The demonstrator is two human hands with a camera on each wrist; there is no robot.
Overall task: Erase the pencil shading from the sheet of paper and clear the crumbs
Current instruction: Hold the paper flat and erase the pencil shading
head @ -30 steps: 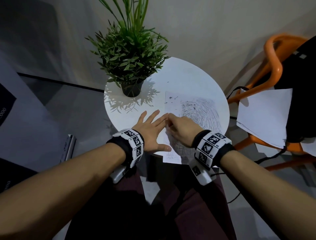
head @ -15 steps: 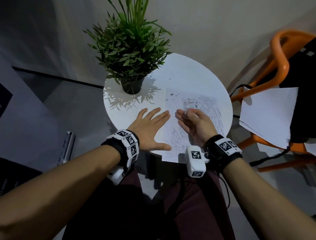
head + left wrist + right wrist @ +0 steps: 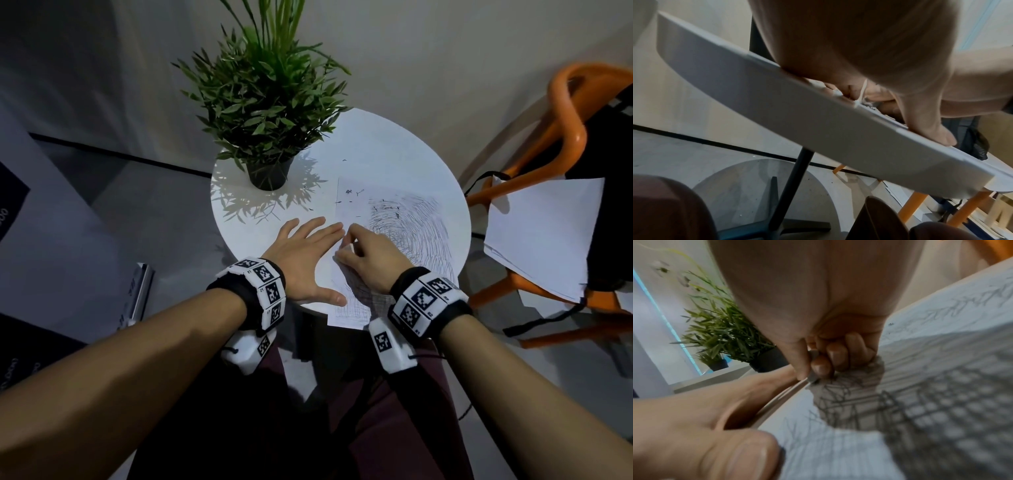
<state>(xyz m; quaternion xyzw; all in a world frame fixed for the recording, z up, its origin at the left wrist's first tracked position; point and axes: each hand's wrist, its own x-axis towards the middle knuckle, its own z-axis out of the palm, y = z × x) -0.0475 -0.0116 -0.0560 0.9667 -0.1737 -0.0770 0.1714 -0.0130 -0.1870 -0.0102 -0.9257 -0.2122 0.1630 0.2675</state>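
Note:
A white sheet of paper (image 3: 356, 212) with dark pencil shading (image 3: 414, 226) lies on the right half of the round white table (image 3: 383, 150), its near end hanging over the rim. My left hand (image 3: 305, 253) lies flat with fingers spread, pressing the sheet's left edge. My right hand (image 3: 363, 255) is curled and pinches a small grey eraser (image 3: 813, 368), whose tip touches the paper next to the left fingertips. Dark eraser crumbs (image 3: 352, 193) lie scattered on the sheet's far part. In the right wrist view the shading (image 3: 931, 402) fills the foreground.
A potted green plant (image 3: 267, 113) stands at the table's far left. An orange chair (image 3: 561, 137) at the right holds loose white sheets (image 3: 541, 236) and a black bag (image 3: 613, 144). My knees in dark red trousers (image 3: 376, 411) sit under the table's near rim.
My right hand has swung back left from the shaded middle to the sheet's left edge beside the left fingertips. The left hand has stayed flat in place.

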